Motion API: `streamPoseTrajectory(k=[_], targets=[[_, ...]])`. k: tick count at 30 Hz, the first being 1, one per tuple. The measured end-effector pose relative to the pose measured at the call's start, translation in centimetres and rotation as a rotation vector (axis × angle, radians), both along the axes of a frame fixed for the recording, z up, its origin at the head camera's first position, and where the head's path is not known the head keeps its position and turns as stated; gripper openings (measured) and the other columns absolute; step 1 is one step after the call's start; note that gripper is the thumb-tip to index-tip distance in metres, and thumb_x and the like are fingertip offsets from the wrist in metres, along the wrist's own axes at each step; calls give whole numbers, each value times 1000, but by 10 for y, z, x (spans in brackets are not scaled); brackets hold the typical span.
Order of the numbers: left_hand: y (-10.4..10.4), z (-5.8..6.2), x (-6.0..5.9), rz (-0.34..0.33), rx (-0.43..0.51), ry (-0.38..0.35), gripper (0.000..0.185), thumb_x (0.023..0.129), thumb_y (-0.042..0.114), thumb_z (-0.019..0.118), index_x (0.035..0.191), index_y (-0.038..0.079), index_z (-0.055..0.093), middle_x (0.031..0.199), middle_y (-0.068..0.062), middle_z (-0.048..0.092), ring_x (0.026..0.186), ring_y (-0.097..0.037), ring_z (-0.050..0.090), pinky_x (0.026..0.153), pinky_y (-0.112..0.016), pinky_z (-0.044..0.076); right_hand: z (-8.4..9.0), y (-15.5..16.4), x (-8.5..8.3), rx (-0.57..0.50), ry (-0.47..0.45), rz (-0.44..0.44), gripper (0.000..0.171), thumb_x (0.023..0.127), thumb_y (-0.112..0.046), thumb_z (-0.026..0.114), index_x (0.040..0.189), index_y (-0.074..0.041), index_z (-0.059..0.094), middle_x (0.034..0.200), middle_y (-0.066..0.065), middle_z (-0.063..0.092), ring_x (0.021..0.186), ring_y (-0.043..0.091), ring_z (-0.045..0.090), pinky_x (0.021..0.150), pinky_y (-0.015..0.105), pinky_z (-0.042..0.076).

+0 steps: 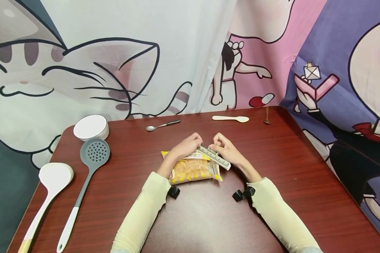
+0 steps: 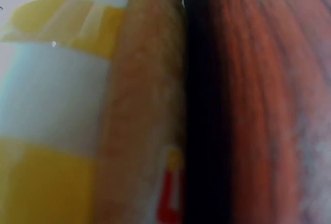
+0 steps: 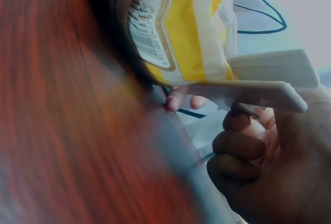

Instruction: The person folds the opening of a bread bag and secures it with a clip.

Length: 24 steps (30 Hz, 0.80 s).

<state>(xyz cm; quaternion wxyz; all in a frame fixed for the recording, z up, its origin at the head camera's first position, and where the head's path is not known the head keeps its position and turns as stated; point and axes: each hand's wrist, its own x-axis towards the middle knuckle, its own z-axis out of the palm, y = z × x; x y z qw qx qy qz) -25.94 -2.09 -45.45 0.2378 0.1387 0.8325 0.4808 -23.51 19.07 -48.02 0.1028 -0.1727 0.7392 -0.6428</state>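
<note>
A yellow and clear bread package (image 1: 191, 171) lies on the table, its filling showing through the film. My left hand (image 1: 187, 146) pinches its far edge near the top. My right hand (image 1: 227, 150) grips the handle of a bag clip (image 1: 216, 157) printed like piano keys, slanting over the package's right corner. In the right wrist view the clip (image 3: 253, 93) stands with its two bars apart, beside the barcoded end of the package (image 3: 189, 32), and curled fingers (image 3: 239, 149) hold it below. The left wrist view shows only blurred package film (image 2: 51, 94) close up.
On the left are a white bowl (image 1: 91, 127), a grey slotted skimmer (image 1: 95, 153) and a white ladle (image 1: 55, 175). Along the back lie a metal spoon (image 1: 163, 125), a pale spoon (image 1: 230, 118) and a small brown object (image 1: 267, 121). Printed curtains hang behind the table.
</note>
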Motion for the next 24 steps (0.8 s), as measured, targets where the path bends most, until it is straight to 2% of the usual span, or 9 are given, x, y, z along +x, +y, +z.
streamPoseTrajectory(k=[3, 6, 9, 12, 15, 19, 22, 24], targets=[[-2, -2, 0, 8, -24, 26, 27, 103, 32, 40, 110, 12, 56, 110, -6, 57, 104, -22, 52, 92, -36, 40, -6, -3, 2, -25, -34, -50, 17, 95, -4, 58, 91, -3, 41, 63, -11, 47, 55, 1, 43, 50, 17, 32], [-3, -4, -1, 4, -41, 51, 29, 105, 36, 43, 109, 13, 59, 104, -5, 58, 97, -21, 53, 87, -35, 41, -10, -4, 3, -54, -38, -107, 14, 95, -5, 58, 89, -6, 45, 65, -11, 50, 57, 0, 45, 51, 17, 34], [-2, -5, -1, -10, -38, 55, 30, 105, 40, 45, 108, 14, 60, 93, -5, 54, 86, -20, 50, 78, -33, 40, -10, -1, 4, -53, -7, -141, 9, 96, -5, 55, 90, -1, 51, 68, -10, 51, 58, 0, 45, 52, 17, 36], [1, -3, -2, -25, -19, 59, 32, 105, 42, 44, 109, 14, 59, 89, -6, 51, 84, -20, 48, 77, -34, 39, -8, 7, 3, -26, 11, -169, 14, 98, -6, 52, 93, 6, 55, 71, -9, 53, 59, 1, 46, 53, 17, 38], [2, -1, -3, -34, -26, 75, 34, 105, 45, 43, 112, 16, 59, 98, -5, 56, 91, -20, 52, 84, -35, 42, -6, 12, 5, -13, 6, -203, 18, 100, -7, 51, 97, 9, 57, 76, -5, 55, 63, 2, 51, 56, 17, 43], [-2, 5, -1, -47, -81, 115, 32, 103, 46, 46, 118, 21, 58, 121, -5, 62, 110, -21, 56, 98, -40, 43, 2, 12, 10, -18, 7, -229, 19, 100, -5, 51, 101, 13, 54, 83, 2, 57, 70, 4, 57, 64, 19, 51], [-7, 10, 0, -99, -117, 150, 32, 101, 41, 53, 124, 19, 56, 133, -7, 60, 121, -23, 54, 104, -43, 42, 9, 8, 15, -27, 33, -229, 20, 98, -2, 54, 107, 15, 52, 82, 0, 61, 71, 5, 58, 65, 20, 52], [-10, 13, 0, -147, -120, 173, 34, 99, 34, 58, 128, 16, 54, 136, -9, 57, 119, -23, 55, 104, -42, 43, 13, 4, 17, -10, 73, -221, 21, 97, -1, 56, 109, 15, 54, 80, -3, 64, 71, 4, 59, 65, 21, 51]])
